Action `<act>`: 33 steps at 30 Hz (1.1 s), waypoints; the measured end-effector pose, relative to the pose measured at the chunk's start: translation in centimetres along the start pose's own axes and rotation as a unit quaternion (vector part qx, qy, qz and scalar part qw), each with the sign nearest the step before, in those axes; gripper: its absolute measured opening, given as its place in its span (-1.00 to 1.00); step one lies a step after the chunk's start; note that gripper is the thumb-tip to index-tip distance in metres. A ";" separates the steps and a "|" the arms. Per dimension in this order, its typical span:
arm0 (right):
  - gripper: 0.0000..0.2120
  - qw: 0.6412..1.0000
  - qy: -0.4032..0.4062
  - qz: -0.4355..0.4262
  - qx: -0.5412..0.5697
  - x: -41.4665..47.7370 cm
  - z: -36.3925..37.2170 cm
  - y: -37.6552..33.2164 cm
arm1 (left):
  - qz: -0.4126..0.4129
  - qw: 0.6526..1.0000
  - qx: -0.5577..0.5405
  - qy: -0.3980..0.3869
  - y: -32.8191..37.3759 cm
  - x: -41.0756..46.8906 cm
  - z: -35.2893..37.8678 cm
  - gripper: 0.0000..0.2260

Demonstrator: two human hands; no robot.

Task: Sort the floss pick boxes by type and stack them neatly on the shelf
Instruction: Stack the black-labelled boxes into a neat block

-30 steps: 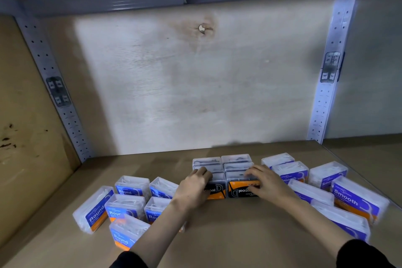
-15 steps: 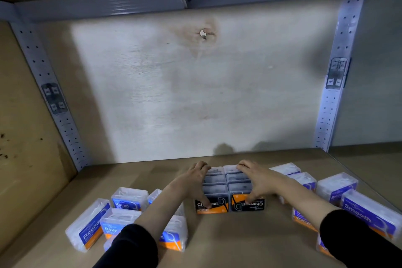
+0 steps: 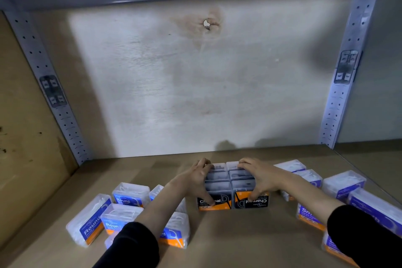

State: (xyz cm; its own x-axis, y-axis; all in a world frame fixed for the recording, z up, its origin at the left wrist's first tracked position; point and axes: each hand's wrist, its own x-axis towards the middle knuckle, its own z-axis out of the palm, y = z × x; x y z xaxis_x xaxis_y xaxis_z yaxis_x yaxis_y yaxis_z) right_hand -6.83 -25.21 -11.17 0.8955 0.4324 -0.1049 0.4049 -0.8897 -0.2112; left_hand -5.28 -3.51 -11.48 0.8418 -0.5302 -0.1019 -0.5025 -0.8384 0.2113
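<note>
Black-and-orange Charcoal boxes (image 3: 232,189) sit packed in two touching columns at the middle of the wooden shelf (image 3: 217,241), front labels facing out, the right label upside down. The left hand (image 3: 196,179) wraps the left column, thumb on the front label and fingers (image 3: 205,164) spread over the far box. The right hand (image 3: 260,177) mirrors it on the right column, thumb on the front label, fingers curled over the back row, so both hands clamp the block from front to rear. Blue-labelled Round boxes (image 3: 121,213) lie in a loose cluster to the left, partly under the left forearm. Purple-labelled Smooth boxes (image 3: 343,185) lie scattered to the right, some behind the right black sleeve (image 3: 365,233).
</note>
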 end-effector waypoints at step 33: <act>-0.66 0.678 0.328 0.191 0.629 -2.2 6.7 -0.5 | -0.218 0.701 -0.516 0.442 5.4 -2.7 8.3 -0.63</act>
State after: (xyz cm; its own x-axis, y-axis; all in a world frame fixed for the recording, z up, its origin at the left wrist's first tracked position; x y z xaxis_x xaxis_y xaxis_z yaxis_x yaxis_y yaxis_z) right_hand -10.30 -24.71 -17.38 0.9472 -0.3201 -0.0171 0.0122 0.0893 -0.9959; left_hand -11.94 -7.67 -18.17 0.8938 0.4149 0.1701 -0.1329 -0.1172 0.9842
